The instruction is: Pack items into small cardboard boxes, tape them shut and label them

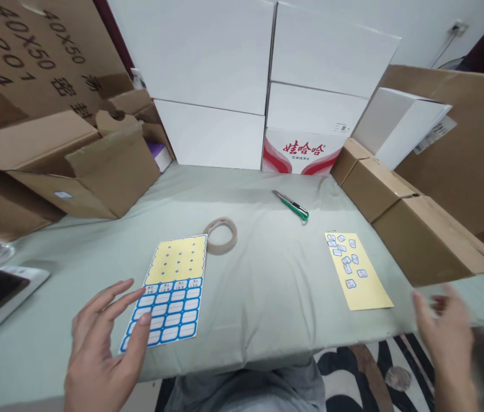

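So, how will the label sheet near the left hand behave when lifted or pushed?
The label sheet looks paper-thin, so it's probably light and floppy. Lying flat on the cloth, it may slide rather than tip if pushed.

By the left hand (107,337), the blue-and-yellow rectangular label sheet (177,280) looks like smooth paper; near the right hand (447,329), the yellow paper rectangle (364,293) is matt. Between them spreads creased, matt, pale-green cloth (263,286); beyond, the slim green cutter (293,207) pairs smooth plastic with metal.
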The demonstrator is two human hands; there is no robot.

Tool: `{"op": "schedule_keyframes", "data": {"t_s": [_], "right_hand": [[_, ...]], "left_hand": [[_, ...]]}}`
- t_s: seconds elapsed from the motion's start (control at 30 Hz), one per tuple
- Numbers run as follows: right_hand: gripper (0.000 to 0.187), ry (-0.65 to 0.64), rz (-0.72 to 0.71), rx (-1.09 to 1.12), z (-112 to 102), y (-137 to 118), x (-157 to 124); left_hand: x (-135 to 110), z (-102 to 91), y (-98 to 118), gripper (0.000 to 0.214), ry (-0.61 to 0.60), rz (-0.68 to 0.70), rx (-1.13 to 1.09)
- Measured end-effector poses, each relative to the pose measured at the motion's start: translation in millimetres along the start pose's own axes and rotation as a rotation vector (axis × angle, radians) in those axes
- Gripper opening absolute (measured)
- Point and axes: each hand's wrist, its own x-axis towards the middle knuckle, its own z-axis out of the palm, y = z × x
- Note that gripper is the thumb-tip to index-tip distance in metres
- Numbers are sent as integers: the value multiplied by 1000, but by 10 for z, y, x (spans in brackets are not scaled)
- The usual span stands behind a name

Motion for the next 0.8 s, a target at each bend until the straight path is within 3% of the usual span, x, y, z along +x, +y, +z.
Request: {"op": "schedule_keyframes", "data": {"t_s": [0.1,0.2,0.27,0.37,0.47,0.67,0.8], "right_hand": [[93,-356,-17,-159,80,-246,-114],[95,-488,5,-146,182,-355,-28],[86,-534,4,-73,229,-372,47],[70,-489,-31,10,293,-446,147],[65,-433,-58,123,430,-681,329],[34,-359,-52,214,1033,-1433,1064],[32,-310,-97,191,1366,-1802,1489]], "left_hand": [[7,23,-50,24,-37,19,1],[34,65,-93,24,-84,58,-4],[38,87,-128,23,-86,72,-13],[18,106,-205,24,-93,94,-20],[8,112,-282,26,-146,119,-19],[110,74,-324,23,-156,144,-2],[176,-17,-403,22,-136,143,50]]}}
